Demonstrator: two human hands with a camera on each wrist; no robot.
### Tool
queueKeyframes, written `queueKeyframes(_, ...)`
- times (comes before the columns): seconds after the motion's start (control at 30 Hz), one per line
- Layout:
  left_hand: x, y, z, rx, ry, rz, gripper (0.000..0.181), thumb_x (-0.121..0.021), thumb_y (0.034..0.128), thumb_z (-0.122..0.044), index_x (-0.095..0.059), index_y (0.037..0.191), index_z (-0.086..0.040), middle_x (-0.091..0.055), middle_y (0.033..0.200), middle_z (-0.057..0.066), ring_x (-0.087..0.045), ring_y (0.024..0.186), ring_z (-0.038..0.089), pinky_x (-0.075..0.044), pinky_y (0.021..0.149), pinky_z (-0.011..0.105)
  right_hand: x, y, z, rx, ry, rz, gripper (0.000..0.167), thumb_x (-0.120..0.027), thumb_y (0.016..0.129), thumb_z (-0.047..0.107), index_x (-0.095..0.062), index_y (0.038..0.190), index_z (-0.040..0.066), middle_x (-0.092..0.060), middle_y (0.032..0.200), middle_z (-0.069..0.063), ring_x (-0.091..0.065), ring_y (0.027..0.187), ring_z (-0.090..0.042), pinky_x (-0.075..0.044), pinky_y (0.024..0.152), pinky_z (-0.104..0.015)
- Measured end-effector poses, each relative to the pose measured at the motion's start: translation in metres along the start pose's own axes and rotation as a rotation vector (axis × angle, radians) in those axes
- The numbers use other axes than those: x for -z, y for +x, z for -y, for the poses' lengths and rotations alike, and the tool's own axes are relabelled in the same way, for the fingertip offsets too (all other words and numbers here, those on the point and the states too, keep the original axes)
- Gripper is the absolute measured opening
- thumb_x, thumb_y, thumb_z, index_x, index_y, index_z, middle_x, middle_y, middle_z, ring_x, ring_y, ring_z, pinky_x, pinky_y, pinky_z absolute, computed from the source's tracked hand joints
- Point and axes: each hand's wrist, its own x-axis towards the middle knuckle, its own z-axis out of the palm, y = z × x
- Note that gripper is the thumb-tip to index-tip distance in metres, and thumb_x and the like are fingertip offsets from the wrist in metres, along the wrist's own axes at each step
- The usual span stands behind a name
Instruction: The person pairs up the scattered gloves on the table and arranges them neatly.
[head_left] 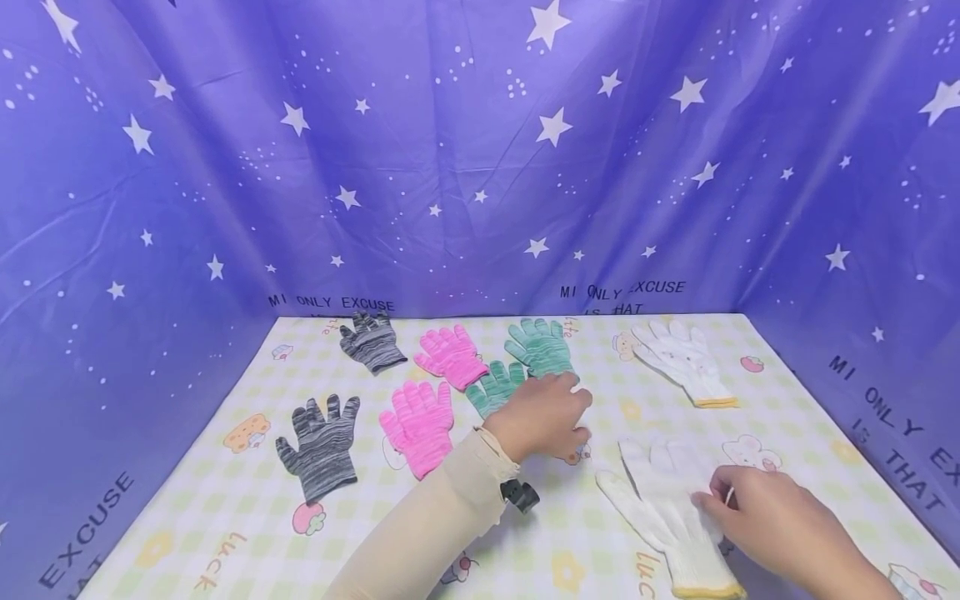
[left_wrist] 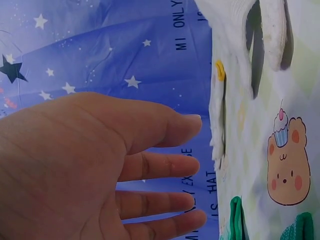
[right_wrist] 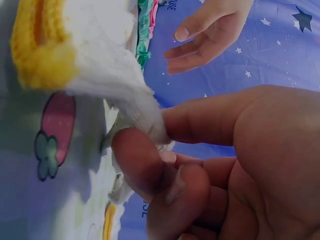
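My right hand [head_left: 776,512] pinches the side edge of a white knit glove [head_left: 667,508] with a yellow cuff at the table's front right. In the right wrist view the pinched part of that glove [right_wrist: 142,107] is raised off the cloth between thumb and fingers. My left hand [head_left: 543,417] hovers over the middle of the table with fingers spread loosely, holding nothing. Two green gloves lie beyond it; the nearer green glove [head_left: 493,385] is partly hidden by the hand, the farther green glove [head_left: 540,343] by its fingers only slightly. A second white glove [head_left: 686,362] lies farther back.
Two pink gloves, one front [head_left: 417,425] and one back pink glove [head_left: 452,354], lie left of the green ones. A front grey glove [head_left: 321,446] and a back grey glove [head_left: 372,343] lie farther left. Checked cloth [head_left: 202,492] covers the table; a purple star curtain [head_left: 465,150] surrounds it.
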Motion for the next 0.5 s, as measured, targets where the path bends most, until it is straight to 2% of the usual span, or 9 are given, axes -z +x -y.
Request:
queueKeyframes(0.2, -0.0044, 0.0006, 0.0008, -0.01, 0.008, 0.01, 0.032, -0.06, 0.1002, -0.046, -0.068, 0.122, -0.023, -0.062, 0.115, -0.005, -0.056, 0.096, 0.012, -0.053, 0.087, 0.031, -0.0026, 0.0024, -0.0025, -0.06, 0.002, 0.06, 0.035, -0.07, 0.094, 0.047, -0.057, 0.075, 0.021, -0.047, 0.059, 0.005, -0.045, 0.057, -0.015, -0.032, 0.054, -0.034)
queueKeyframes(0.4, -0.0058, 0.0012, -0.0026, -0.035, 0.019, -0.001, 0.023, -0.061, 0.0991, -0.044, -0.067, 0.111, -0.025, -0.058, 0.102, -0.007, -0.055, 0.089, 0.01, -0.051, 0.077, 0.03, -0.0038, 0.0036, -0.0058, -0.082, 0.009, 0.099, 0.042, -0.07, 0.093, 0.052, -0.054, 0.074, 0.018, -0.046, 0.059, 0.004, -0.042, 0.056, -0.015, -0.032, 0.053, -0.034)
queueKeyframes(0.5, -0.0072, 0.0023, -0.0065, -0.053, 0.042, -0.007, 0.021, -0.06, 0.0989, -0.042, -0.067, 0.11, -0.025, -0.06, 0.101, -0.007, -0.057, 0.089, 0.011, -0.052, 0.077, 0.032, -0.0046, 0.0048, -0.0071, -0.079, 0.018, 0.102, 0.043, -0.07, 0.092, 0.054, -0.054, 0.075, 0.018, -0.047, 0.061, 0.003, -0.042, 0.057, -0.015, -0.032, 0.052, -0.034)
